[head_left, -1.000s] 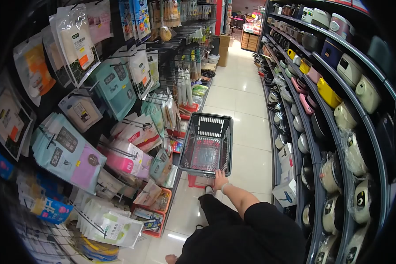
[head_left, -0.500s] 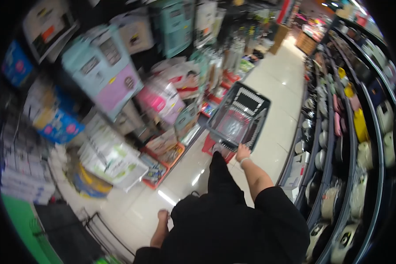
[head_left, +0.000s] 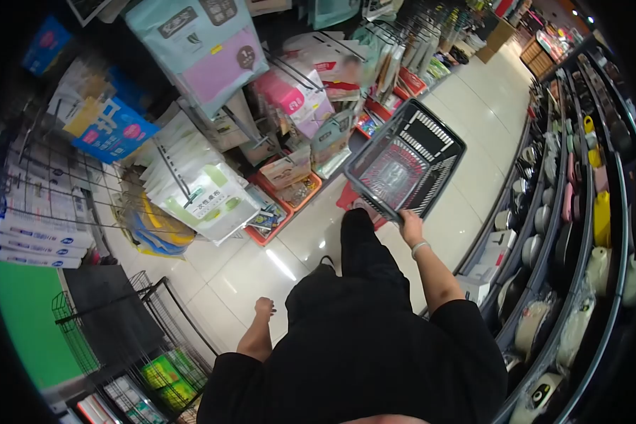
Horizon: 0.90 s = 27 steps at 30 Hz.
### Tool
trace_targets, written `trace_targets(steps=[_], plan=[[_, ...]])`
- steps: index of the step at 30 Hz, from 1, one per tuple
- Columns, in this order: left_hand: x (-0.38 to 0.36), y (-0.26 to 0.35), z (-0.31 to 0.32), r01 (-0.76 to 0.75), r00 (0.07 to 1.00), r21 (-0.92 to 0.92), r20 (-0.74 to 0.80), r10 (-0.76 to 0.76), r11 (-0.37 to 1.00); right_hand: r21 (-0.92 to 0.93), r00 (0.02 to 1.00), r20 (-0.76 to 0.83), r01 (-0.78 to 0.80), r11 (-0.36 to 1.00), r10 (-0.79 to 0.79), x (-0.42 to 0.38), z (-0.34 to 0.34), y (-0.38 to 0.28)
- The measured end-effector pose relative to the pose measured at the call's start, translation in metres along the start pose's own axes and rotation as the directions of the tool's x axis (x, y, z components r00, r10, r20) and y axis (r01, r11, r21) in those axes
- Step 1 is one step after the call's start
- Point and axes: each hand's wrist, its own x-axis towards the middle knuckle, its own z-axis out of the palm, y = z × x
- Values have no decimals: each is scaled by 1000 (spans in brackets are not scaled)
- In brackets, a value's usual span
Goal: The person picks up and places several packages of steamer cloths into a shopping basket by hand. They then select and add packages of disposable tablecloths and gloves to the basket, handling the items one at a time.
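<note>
My right hand, with a band on its wrist, is wrapped round the near rim of a dark shopping basket. The basket is out in front of me and tilted in view. Through its slotted floor some red shows, with a shiny clear patch over it. My left hand hangs low at my side, fingers loosely curled with nothing seen in them. Nearest to it are hanging white packs of disposable cloths and an orange bin of small packets.
Racks of hanging packets, including a large mint-and-purple pack, line the left. Shelves of pots and pans run along the right. A tiled aisle leads ahead. A black wire rack stands at the lower left, near stacked boxes.
The view has shifted along the aisle, and the wire rack at lower left shows more. The basket has stayed ahead of me in my right hand; my left hand has swung slightly.
</note>
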Motion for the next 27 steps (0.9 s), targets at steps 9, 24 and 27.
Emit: trace_targets(steps=[9,24,27], plan=[[-6,27,21,-210,977,26,-20,210,977,134,967,-242,-43,990,75,-49,-28,-56],[-40,82,29,-344,935,-75,-123,334,936,798,785,202,-478,366,585,-59,43,8],[-36,69,24,-270,951,-10,-156,266,963,790,799,188,-469,396,571,-50,45,12]])
